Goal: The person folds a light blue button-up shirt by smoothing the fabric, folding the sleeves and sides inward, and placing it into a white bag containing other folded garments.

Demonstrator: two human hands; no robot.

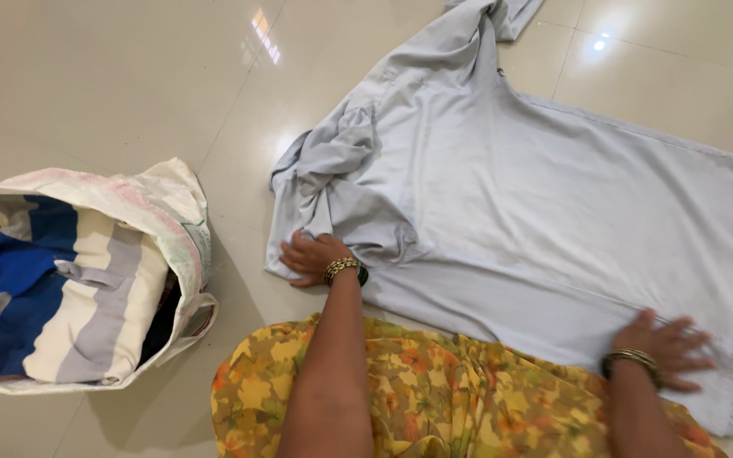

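A pale grey shirt [536, 195] lies spread on the tiled floor, with a sleeve bunched up at its left side. My left hand [309, 255] rests on the shirt's near left edge, fingers curled on the cloth just below the bunched sleeve. My right hand [668, 344] lies flat with fingers spread on the shirt's hem at the near right. Both wrists wear bangles. My knees, in a yellow flowered garment [434, 399], are at the bottom of the view.
A white fabric bag [176, 212] lies open on the floor at the left, holding folded blue, cream and grey striped cloth [61, 297]. Glossy beige floor tiles [103, 76] surround everything.
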